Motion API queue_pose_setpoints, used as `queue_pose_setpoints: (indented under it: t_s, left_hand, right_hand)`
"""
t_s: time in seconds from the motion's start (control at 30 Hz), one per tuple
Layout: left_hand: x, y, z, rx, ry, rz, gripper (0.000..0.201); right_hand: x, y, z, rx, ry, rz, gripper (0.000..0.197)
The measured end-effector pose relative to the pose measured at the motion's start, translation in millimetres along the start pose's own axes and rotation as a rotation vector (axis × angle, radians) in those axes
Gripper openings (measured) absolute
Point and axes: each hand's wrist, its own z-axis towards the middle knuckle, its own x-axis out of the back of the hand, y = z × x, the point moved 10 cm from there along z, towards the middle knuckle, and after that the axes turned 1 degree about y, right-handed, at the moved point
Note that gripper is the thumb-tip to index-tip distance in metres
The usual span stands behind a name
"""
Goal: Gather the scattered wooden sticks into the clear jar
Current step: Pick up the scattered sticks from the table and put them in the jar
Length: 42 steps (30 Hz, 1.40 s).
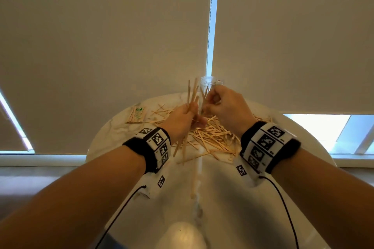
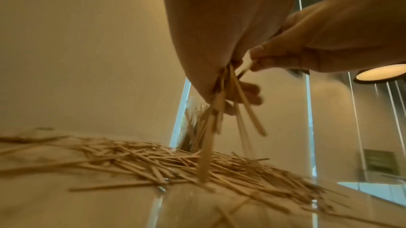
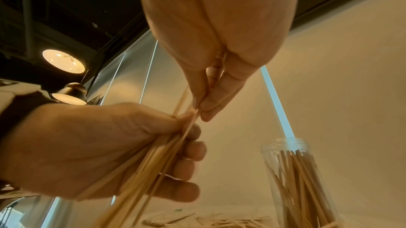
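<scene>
Pale roller blinds (image 1: 101, 46) hang behind a round white bench (image 1: 232, 198), with lit window strips at their edges.

Item, loose sticks (image 1: 214, 137): a thick scatter on the bench, directly below and in front of both your hands, lying flat at all angles.

Item, held bundle (image 1: 192, 91): your left hand (image 1: 180, 121) has its fingers curled round a fistful of sticks. Their long axis runs near upright, tops fanning above the fist, lower ends hanging toward the pile.

Item, right hand (image 1: 226, 105): thumb and fingertips (image 3: 208, 108) pressed together, pinching the top of one or two sticks at the upper edge of that bundle. It touches your left hand there.

Item, clear jar (image 3: 301, 179): stands upright on the bench, mouth open and facing up, already part filled with sticks on end. It sits just beyond your right hand, away from you, and slightly to the far right of your left fist. Your right hand is the nearer of the two.

Item, paper-wrapped packet (image 1: 137, 115): lies flat, well off to the left of your left hand; contents too small to tell.

Judgement: the bundle already stands roughly parallel to the jar, so the coming move likely needs only a lift over the rim and a straight drop, keeping the ends together so none catch the mouth. Most sticks remain on the bench.
</scene>
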Motion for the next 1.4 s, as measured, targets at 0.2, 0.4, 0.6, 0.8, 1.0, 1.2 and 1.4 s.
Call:
queue_pose_setpoints:
  t_s: [0.2, 0.4, 0.6, 0.8, 1.0, 1.2, 1.4]
  left_hand:
    - [13.3, 12.5, -7.5, -0.042, 0.141, 0.137, 0.05]
    - [75.5, -4.3, -17.3, 0.125, 0.055, 0.788, 0.043]
    - [86.5, -61.9, -62.8, 0.353, -0.141, 1.204, 0.052]
    - [62.6, -80.3, -72.8, 0.37, -0.2, 1.232, 0.033]
    - [49.8, -66.3, -71.9, 0.31, -0.152, 1.187, 0.027]
    - [60.8, -70.7, -60.9, 0.342, 0.119, 0.089, 0.009]
    - [52.9, -41.8, -53.8, 0.26, 0.189, -0.209, 0.017]
  right_hand:
    - [-8.1, -0.5, -3.9, -0.076, -0.012, 0.048, 0.036]
    - [-106.2, 36.2, -65.7, -0.072, -0.821, -0.597, 0.047]
    - [-133.0, 42.5, -71.6, -0.037, -0.899, -0.728, 0.035]
    - [-137.1, 40.7, -67.8, 0.01, -0.856, -0.692, 0.026]
    - [-139.7, 42.6, -73.8, -0.009, -0.86, -0.716, 0.036]
    - [-120.9, 45.8, -79.0, -0.088, -0.839, -0.634, 0.023]
    - [-76.2, 22.8, -40.0, -0.243, -0.393, 0.088, 0.008]
